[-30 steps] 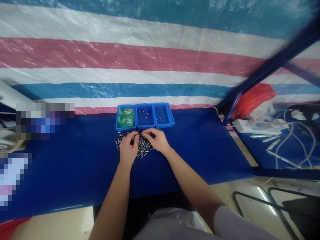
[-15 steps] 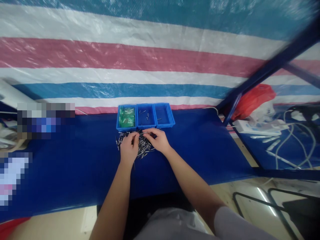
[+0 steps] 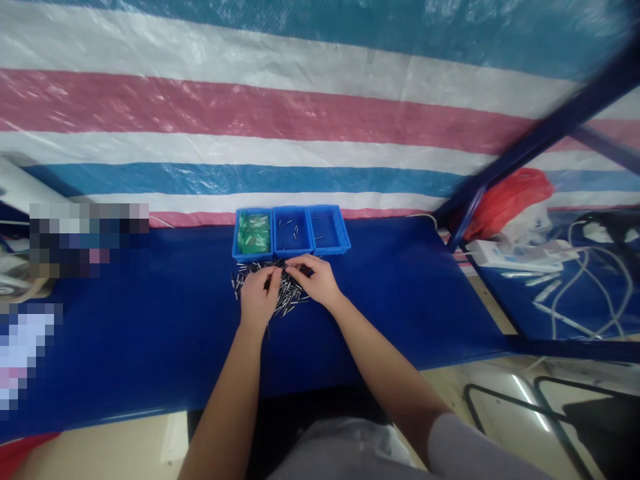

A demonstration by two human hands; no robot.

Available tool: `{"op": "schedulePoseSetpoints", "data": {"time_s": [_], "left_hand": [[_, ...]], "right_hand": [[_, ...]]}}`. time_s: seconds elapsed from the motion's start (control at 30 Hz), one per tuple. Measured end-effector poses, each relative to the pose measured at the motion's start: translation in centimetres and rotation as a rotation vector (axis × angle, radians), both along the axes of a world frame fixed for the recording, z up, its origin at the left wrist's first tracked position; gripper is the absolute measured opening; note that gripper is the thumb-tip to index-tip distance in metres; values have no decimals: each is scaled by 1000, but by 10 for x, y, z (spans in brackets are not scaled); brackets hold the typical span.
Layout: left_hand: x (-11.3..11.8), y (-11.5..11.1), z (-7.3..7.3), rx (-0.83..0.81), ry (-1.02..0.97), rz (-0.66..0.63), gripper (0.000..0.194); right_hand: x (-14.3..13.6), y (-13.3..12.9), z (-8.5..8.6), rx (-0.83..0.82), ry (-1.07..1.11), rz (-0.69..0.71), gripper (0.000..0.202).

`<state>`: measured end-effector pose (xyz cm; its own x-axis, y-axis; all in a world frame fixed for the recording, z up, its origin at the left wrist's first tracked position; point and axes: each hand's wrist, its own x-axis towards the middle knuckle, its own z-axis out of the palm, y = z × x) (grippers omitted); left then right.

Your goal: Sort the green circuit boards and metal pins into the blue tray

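Observation:
A loose pile of thin metal pins (image 3: 289, 298), dark and silvery, lies on the blue tabletop. Over its left side is my left hand (image 3: 259, 293), thumb and fingers pinched together. My right hand (image 3: 316, 277) is over the right side, its fingertips also pinched and close to those of the left. Whatever sits between the fingertips is too small to make out. Just behind the pile, three blue bins stand side by side. Green packets fill the left bin (image 3: 234, 243); a few small pins lie in the middle bin (image 3: 293, 252) and the right bin (image 3: 344, 233).
The blue table (image 3: 165, 333) runs up to a striped plastic sheet (image 3: 300, 120). At the right rises a dark blue metal frame (image 3: 530, 147), with a red bag (image 3: 515, 197) and white cables (image 3: 583, 287) beyond it. A black-framed chair (image 3: 520, 403) stands at lower right.
Both hands stay over the pile, still pinched. The fingertips have shifted only slightly, and the bins and pile look the same.

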<state>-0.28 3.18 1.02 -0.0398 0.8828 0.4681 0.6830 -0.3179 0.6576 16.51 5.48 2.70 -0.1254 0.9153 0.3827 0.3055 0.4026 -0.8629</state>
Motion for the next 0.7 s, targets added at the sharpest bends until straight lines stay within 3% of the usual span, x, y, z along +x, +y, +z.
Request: {"op": "schedulePoseSetpoints", "data": {"time_s": [0.7], "left_hand": [[2,1,-2,-1,-20,22,27]], "right_hand": [[-1,-1,-4,-36,2,-36,19]]}}
